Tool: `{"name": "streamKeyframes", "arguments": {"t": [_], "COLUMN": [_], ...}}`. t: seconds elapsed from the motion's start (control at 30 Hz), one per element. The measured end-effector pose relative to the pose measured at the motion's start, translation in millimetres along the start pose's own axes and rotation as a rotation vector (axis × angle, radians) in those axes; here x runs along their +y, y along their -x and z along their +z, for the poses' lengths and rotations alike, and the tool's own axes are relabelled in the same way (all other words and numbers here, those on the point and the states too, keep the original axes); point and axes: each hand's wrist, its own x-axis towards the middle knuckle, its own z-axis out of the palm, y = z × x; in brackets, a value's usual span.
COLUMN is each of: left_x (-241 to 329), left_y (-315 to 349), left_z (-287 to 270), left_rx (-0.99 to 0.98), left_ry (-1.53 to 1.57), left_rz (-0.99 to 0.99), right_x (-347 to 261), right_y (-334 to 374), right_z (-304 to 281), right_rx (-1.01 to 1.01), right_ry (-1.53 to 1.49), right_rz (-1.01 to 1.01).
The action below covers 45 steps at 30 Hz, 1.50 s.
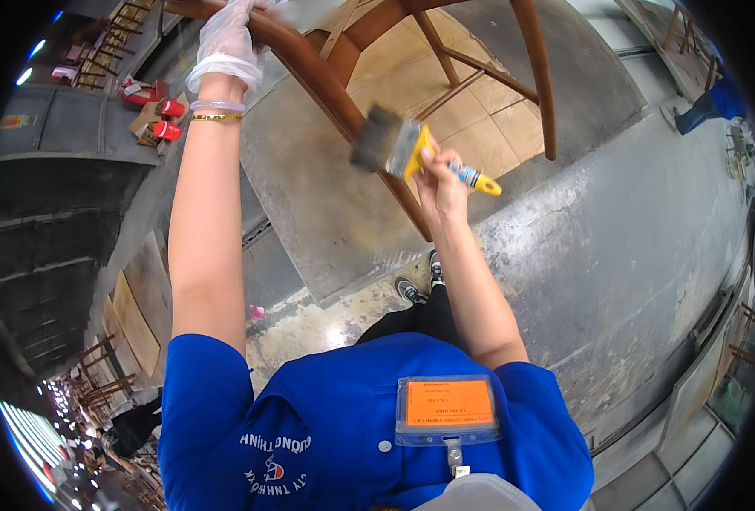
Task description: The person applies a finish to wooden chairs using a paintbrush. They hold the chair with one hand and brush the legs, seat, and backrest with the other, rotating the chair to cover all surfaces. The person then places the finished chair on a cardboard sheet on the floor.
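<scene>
A brown wooden chair (pixel 312 77) is tilted in front of me, its legs and crossbars showing at the top of the head view. My left hand (pixel 227 41), in a thin clear glove, is closed on the chair's frame at the upper left; its fingertips are partly cut off by the picture's edge. In my bare right hand (pixel 442 183) is a wide paintbrush (pixel 413 152) with dark bristles, a metal band and a yellow handle. The slightly blurred bristles lie over a chair leg; whether they touch it I cannot tell.
Under the chair lies a grey, stained board (pixel 309 247) beside beige tiles (pixel 467 111). Red cups (pixel 168 129) stand at the left near a cardboard box. A person in blue (pixel 723 100) is at the far right. Flat panels (pixel 135 324) lean at the lower left.
</scene>
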Motion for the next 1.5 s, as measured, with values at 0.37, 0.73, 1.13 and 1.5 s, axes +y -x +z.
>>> {"name": "streamKeyframes", "arguments": {"t": [0.37,0.73,1.13,1.5], "left_x": [-19,-10,-6,-124], "left_y": [-17,-26,-29,77], "left_z": [-15,-19,3,229], "left_rx": [-0.056,-0.257,0.314,0.493], "left_ry": [-0.033,0.292,0.342,0.042], "left_rz": [0.03,0.039,0.311,0.491], "right_x": [29,-15,-269,-415], "right_y": [-2,48,178,40], "right_z": [-31,-202,-380,-385], "right_rx": [0.434,0.874,1.369,0.988], "right_ry": [0.525,0.834,1.507,1.689], "right_rz": [-0.1,-0.043,0.14,0.039]}}
